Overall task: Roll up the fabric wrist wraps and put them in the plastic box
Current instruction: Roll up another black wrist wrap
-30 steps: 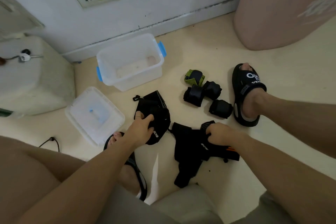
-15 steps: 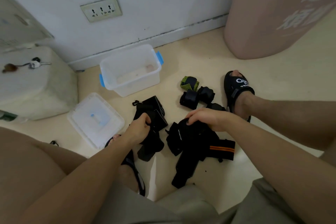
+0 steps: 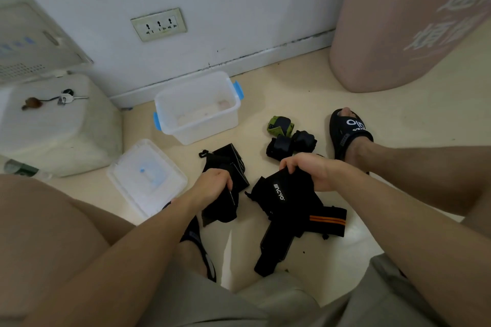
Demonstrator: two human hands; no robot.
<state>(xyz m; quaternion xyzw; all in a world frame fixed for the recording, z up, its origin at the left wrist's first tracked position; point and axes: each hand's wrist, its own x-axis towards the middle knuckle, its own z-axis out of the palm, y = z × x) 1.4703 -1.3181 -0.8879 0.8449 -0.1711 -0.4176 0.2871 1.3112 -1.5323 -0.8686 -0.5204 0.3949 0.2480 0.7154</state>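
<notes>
Black wraps gripped by both curled hands.

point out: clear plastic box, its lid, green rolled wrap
clear plastic box with blue latches [image 3: 228, 119]: head view, front-right wall.
flat clear plastic lid [image 3: 125, 175]: head view, left part.
green rolled fabric wrap [image 3: 279, 125]: head view, its middle.
</notes>
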